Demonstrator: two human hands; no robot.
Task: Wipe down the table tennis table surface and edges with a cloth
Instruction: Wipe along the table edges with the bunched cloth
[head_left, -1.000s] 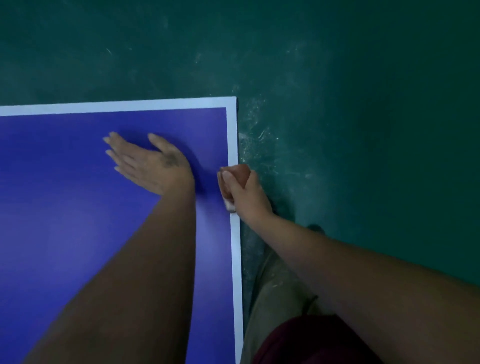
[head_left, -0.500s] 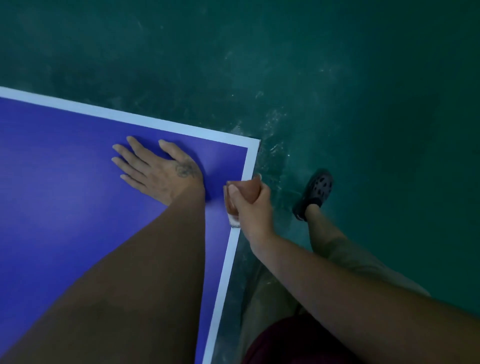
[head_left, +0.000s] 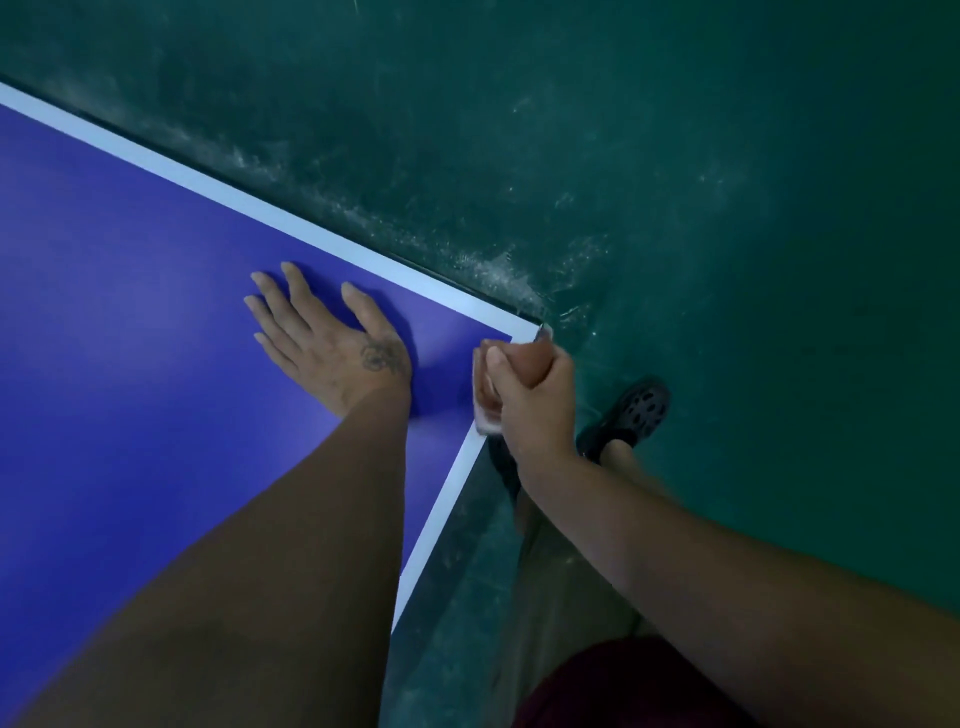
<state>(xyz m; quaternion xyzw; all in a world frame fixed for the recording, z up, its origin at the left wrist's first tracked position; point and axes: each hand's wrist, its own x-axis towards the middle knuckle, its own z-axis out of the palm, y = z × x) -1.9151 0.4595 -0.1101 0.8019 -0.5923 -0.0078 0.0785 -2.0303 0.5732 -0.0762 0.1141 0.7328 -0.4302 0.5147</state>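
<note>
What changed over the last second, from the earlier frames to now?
The right hand, gripping the cloth, slid along the side edge of the table up to its corner. A shoe came into view. The left hand stays flat on the blue surface; grip unchanged.

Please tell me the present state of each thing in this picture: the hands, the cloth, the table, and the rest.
table: blue top, white border, one corner in view.
left hand: rests flat on the blue top, holds nothing.
right hand: grips the cloth at the side edge, near the corner.
cloth: bunched, pressed against the table edge.
floor: green, pale dusty streaks beside the table.
shoe: worn, planted on the floor.
</note>
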